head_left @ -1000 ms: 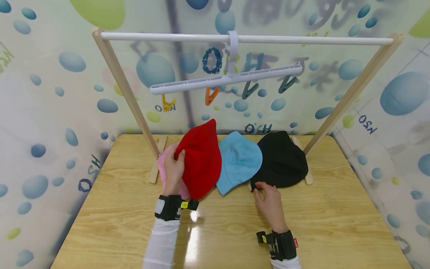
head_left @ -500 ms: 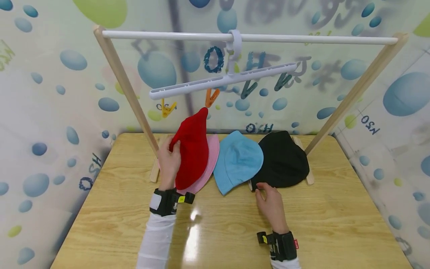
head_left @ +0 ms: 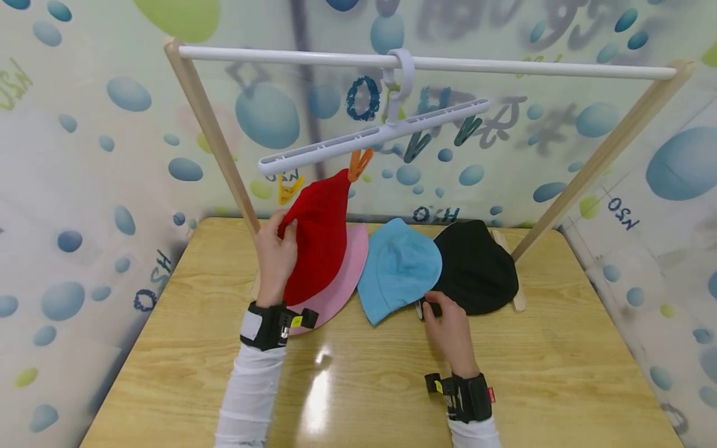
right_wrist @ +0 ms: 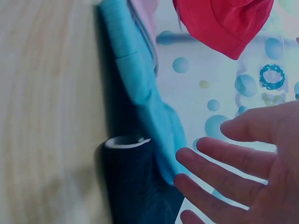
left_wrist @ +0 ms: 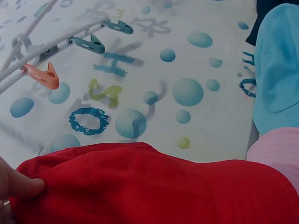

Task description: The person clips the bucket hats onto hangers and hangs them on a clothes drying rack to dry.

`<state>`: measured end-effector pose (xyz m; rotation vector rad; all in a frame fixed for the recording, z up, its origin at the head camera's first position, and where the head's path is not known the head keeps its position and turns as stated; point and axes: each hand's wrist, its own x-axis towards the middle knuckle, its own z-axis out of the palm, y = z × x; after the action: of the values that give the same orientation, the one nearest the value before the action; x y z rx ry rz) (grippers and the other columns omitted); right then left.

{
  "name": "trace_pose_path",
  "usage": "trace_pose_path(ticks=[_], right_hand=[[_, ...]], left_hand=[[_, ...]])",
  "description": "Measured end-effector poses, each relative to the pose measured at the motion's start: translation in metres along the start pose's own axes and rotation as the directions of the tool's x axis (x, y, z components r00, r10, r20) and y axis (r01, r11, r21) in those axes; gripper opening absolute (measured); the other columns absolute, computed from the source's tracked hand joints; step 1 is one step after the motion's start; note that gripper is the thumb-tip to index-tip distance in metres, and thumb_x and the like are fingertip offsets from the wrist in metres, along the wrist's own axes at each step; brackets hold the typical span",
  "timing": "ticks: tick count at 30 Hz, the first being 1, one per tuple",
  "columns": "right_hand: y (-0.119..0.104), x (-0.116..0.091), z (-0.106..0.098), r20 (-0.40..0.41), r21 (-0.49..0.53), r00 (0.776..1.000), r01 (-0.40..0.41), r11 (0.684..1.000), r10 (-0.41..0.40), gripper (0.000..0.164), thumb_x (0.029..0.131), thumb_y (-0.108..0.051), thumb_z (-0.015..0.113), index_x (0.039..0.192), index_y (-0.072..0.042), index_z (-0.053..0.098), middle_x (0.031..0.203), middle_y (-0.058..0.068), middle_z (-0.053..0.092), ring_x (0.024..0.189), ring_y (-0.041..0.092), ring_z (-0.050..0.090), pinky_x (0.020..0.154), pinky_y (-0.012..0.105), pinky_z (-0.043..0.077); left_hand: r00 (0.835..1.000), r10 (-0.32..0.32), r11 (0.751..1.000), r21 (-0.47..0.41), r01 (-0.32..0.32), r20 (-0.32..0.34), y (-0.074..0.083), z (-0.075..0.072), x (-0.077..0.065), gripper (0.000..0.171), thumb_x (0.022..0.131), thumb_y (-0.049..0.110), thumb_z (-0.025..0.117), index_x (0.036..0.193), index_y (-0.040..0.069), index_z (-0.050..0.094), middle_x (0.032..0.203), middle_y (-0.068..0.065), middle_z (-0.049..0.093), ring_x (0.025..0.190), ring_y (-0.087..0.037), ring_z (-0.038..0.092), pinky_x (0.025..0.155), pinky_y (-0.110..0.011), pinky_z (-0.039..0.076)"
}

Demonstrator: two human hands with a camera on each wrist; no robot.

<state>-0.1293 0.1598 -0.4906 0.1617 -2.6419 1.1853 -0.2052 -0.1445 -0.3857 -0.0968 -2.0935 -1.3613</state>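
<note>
My left hand pinches the edge of a red bucket hat between thumb and fingers, holding it raised below the hanger. Its top point overlaps an orange clip in the head view. A pink hat shows its brim behind and below it. In the left wrist view the thumb presses the red cloth. A light blue bucket hat and a black hat lie to the right. My right hand hovers at the black hat's near edge, fingers apart and holding nothing in the right wrist view.
A white hanger hangs tilted from the white bar of a wooden-legged rack. A yellow clip and two green clips also dangle from it. The wooden table meets a patterned wall behind.
My left hand has lifted the red hat up and left towards the hanger, uncovering the pink brim on its right. My right hand has shifted slightly up beside the black hat.
</note>
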Motion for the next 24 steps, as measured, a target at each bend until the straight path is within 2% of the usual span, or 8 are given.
trace_pose_path(ticks=[4, 8, 12, 13, 16, 19, 24], right_hand=[[-0.008, 0.007, 0.0, -0.006, 0.005, 1.0, 0.03, 1.0, -0.03, 0.022, 0.092, -0.005, 0.062, 0.112, 0.005, 0.065, 0.106, 0.017, 0.068, 0.097, 0.034, 0.063, 0.084, 0.05, 0.048], [-0.016, 0.016, 0.001, -0.011, 0.015, 0.996, 0.089, 0.996, -0.089, 0.022, 0.092, -0.004, 0.063, 0.112, 0.004, 0.066, 0.107, 0.017, 0.068, 0.093, 0.034, 0.064, 0.078, 0.049, 0.05], [-0.024, 0.025, 0.001, -0.001, 0.035, 0.992, 0.127, 0.991, -0.127, 0.022, 0.092, -0.006, 0.063, 0.112, 0.003, 0.066, 0.107, 0.015, 0.068, 0.069, 0.028, 0.062, 0.064, 0.045, 0.05], [-0.026, 0.028, 0.002, 0.003, 0.035, 0.991, 0.136, 0.99, -0.136, 0.022, 0.093, -0.007, 0.062, 0.112, 0.003, 0.066, 0.107, 0.015, 0.068, 0.069, 0.028, 0.062, 0.065, 0.045, 0.05], [-0.031, 0.035, 0.003, 0.024, 0.053, 0.989, 0.146, 0.988, -0.148, 0.023, 0.094, -0.009, 0.061, 0.113, 0.002, 0.066, 0.108, 0.014, 0.068, 0.076, 0.028, 0.064, 0.069, 0.044, 0.051], [-0.037, 0.043, 0.004, 0.048, 0.069, 0.984, 0.166, 0.984, -0.169, 0.023, 0.095, -0.01, 0.06, 0.114, 0.001, 0.066, 0.111, 0.013, 0.068, 0.1, 0.03, 0.063, 0.083, 0.045, 0.05], [-0.055, 0.059, 0.005, 0.096, 0.087, 0.974, 0.198, 0.976, -0.206, 0.025, 0.096, -0.012, 0.058, 0.116, -0.001, 0.065, 0.114, 0.012, 0.067, 0.106, 0.028, 0.061, 0.088, 0.043, 0.048]], left_hand=[[1.0, 0.016, 1.0, 0.013, -0.016, 0.0, 0.002, -0.003, 0.002, 0.018, 0.095, -0.001, 0.055, 0.107, -0.006, 0.067, 0.101, -0.02, 0.067, 0.084, -0.031, 0.059, 0.076, -0.045, 0.051], [1.0, 0.017, 0.999, 0.045, -0.017, -0.009, 0.001, -0.006, 0.003, 0.016, 0.095, 0.0, 0.055, 0.104, -0.006, 0.067, 0.097, -0.02, 0.068, 0.079, -0.03, 0.058, 0.069, -0.043, 0.05], [1.0, 0.01, 0.998, 0.061, -0.01, -0.008, 0.001, -0.007, 0.004, 0.016, 0.095, 0.0, 0.056, 0.105, -0.006, 0.067, 0.098, -0.02, 0.068, 0.079, -0.03, 0.058, 0.071, -0.043, 0.051], [1.0, 0.007, 0.998, 0.06, -0.007, -0.002, 0.001, -0.007, 0.004, 0.017, 0.095, 0.0, 0.056, 0.107, -0.006, 0.067, 0.101, -0.019, 0.068, 0.082, -0.031, 0.059, 0.074, -0.043, 0.052], [1.0, -0.002, 0.999, 0.048, 0.001, 0.017, 0.001, -0.006, 0.003, 0.021, 0.095, 0.003, 0.057, 0.112, -0.004, 0.066, 0.108, -0.017, 0.068, 0.089, -0.029, 0.062, 0.082, -0.046, 0.053], [1.0, -0.003, 0.999, 0.036, 0.002, 0.03, 0.0, -0.005, 0.003, 0.023, 0.096, 0.007, 0.058, 0.115, -0.002, 0.066, 0.112, -0.014, 0.067, 0.094, -0.027, 0.064, 0.085, -0.045, 0.052], [0.999, 0.019, 0.999, 0.044, -0.021, 0.032, -0.002, -0.005, 0.004, 0.023, 0.095, 0.004, 0.058, 0.115, -0.004, 0.066, 0.112, -0.015, 0.067, 0.095, -0.028, 0.063, 0.087, -0.045, 0.051]])
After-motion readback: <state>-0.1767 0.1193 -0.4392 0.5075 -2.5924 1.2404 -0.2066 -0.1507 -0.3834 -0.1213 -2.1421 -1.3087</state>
